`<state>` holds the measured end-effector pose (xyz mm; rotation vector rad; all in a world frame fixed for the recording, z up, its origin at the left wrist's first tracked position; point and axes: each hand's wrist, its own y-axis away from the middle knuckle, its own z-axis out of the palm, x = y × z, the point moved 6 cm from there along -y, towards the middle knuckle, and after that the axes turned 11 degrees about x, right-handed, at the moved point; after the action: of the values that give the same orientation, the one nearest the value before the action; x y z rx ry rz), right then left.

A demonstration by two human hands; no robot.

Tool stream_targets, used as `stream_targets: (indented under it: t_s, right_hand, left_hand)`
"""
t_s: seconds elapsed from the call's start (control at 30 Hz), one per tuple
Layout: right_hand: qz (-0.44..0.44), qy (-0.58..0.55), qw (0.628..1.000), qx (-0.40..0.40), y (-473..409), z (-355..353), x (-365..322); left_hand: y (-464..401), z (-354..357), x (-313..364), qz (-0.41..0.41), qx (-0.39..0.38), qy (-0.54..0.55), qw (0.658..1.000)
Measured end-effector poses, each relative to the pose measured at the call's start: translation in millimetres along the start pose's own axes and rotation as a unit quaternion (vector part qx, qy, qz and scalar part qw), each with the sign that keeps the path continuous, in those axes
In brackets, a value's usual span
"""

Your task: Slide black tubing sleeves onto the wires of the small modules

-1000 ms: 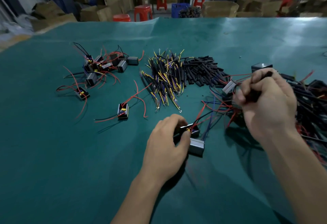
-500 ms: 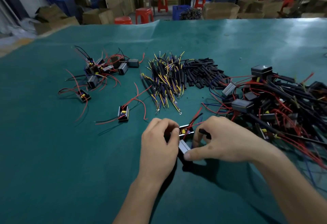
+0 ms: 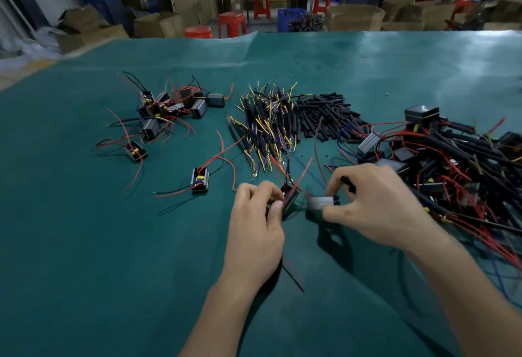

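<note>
Gripping a small dark rectangular module (image 3: 289, 200) between thumb and curled fingers, the left hand (image 3: 258, 217) holds it just above the green-covered counter (image 3: 84, 243), near the front centre. Red wires (image 3: 300, 178) rise from the module, pointing away toward the far edge. The right hand (image 3: 375, 204) pinches a small grey rectangular module (image 3: 320, 203), long axis lying left-right, and a short black tubing sleeve (image 3: 348, 183) pokes out from between its curled fingers, slanting down to the right. Motion blur smears both modules; how the wires attach is hard to make out. Loose black tubing sleeves in a pile (image 3: 324, 118) lie farther back, their long axes mostly running away from the viewer.
</note>
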<state>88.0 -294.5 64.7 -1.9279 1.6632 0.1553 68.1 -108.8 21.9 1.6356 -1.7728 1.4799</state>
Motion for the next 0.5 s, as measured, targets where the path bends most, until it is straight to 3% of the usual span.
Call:
stream_targets:
  t_s: [0.23,0.5]
  right_hand:
    - [0.058,0.021,0.994,0.09,-2,15,6]
    - [0.167,-0.043,0.981,0.087,2,32,17]
  left_hand:
    - [2,4,0,0.001,-0.017,0.018,1.0]
    - [8,10,5,0.035,-0.061,0.002,0.998]
